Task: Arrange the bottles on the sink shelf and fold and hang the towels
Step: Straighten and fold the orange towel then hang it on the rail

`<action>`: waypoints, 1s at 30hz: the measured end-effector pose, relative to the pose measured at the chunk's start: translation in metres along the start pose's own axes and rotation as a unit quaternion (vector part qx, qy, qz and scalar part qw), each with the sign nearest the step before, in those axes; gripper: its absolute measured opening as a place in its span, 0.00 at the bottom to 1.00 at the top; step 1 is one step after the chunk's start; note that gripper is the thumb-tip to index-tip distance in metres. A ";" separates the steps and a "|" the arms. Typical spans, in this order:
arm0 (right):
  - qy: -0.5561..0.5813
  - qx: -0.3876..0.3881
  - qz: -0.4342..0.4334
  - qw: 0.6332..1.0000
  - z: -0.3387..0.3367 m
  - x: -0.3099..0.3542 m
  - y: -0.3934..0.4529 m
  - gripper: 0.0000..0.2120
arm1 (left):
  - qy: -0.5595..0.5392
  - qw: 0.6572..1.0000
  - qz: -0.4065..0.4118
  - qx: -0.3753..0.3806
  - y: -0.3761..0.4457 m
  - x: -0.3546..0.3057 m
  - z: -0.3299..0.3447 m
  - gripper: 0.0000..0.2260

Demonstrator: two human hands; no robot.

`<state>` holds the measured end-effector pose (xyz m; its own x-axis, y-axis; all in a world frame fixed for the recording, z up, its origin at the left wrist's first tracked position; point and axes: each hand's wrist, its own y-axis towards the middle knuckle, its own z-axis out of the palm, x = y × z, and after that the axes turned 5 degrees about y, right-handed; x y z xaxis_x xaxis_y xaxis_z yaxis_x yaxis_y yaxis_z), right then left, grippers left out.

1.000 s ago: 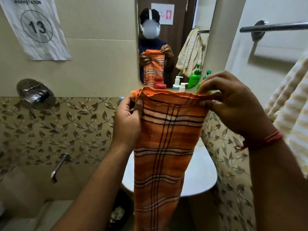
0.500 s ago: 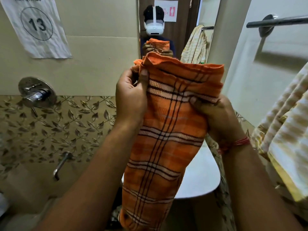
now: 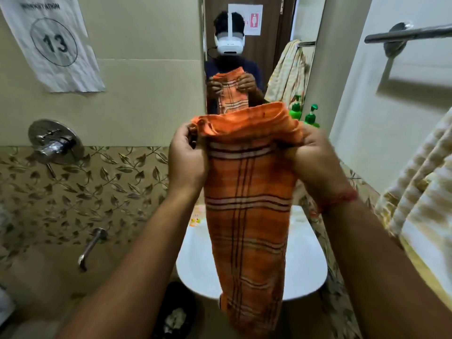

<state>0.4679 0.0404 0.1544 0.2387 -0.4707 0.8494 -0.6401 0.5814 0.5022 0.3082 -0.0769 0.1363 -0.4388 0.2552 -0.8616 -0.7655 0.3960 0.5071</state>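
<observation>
Orange towel (image 3: 247,204) hangs in front of the person at chest height, above the white sink (image 3: 305,272), held up by both hands at its top edge. It is a thin woven cotton cloth, orange with dark and pale check lines, and it looks already doubled lengthwise into a long narrow strip whose top bunches into soft rolls between the hands. The left hand (image 3: 187,157) pinches the left corner with curled fingers and thumb; the right hand (image 3: 315,160) clamps the right corner, a red thread at its wrist. The hands are apart, the width of the strip between them. As a judgement, the fold is partway: another fold across the length and the hanging seem left to do for this towel. On the right a cream and white striped towel (image 3: 420,192), thicker and ribbed, drapes loosely below the metal towel bar (image 3: 413,33), and whether it is properly hung cannot be told. Behind the orange towel's top edge a green pump bottle (image 3: 311,117) stands at the mirror (image 3: 259,57), with its reflection beside it; the other bottles and the shelf itself are hidden, so their order cannot be judged. Glossy chrome fittings, a round mixer (image 3: 52,143) and a spout (image 3: 91,245), sit on the leaf-patterned tile wall at left, under a crumpled paper sign (image 3: 52,42) marked 13.
</observation>
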 end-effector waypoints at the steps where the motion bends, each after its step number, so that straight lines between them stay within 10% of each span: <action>1: 0.043 -0.008 0.008 0.999 -0.002 0.001 -0.001 0.10 | -0.006 1.000 -0.002 0.003 0.000 0.000 -0.001 0.06; 5: 0.079 0.096 0.035 0.992 -0.007 0.009 -0.004 0.12 | -0.005 1.000 0.028 0.001 0.003 -0.006 0.001 0.05; 16: 0.194 -0.020 0.049 0.979 -0.020 0.009 0.005 0.13 | -0.130 0.990 -0.022 0.052 0.001 -0.021 0.010 0.06; 23: 0.210 -0.042 0.075 0.974 -0.013 0.004 0.008 0.13 | -0.175 0.922 -0.106 0.329 -0.010 0.020 -0.008 0.38; 27: 0.203 -0.054 0.087 0.974 -0.014 0.010 0.021 0.13 | -0.130 0.888 -0.140 0.418 -0.034 0.053 -0.009 0.32; 30: 0.257 0.027 0.081 0.963 -0.027 0.002 0.022 0.20 | -0.199 0.910 -0.138 0.337 -0.039 0.046 0.002 0.17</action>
<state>0.4739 0.0698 0.1719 0.4535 0.0212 0.8910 -0.7328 0.5778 0.3593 0.3187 -0.0788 0.0768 0.0334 0.3104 -0.9500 -0.3000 0.9098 0.2868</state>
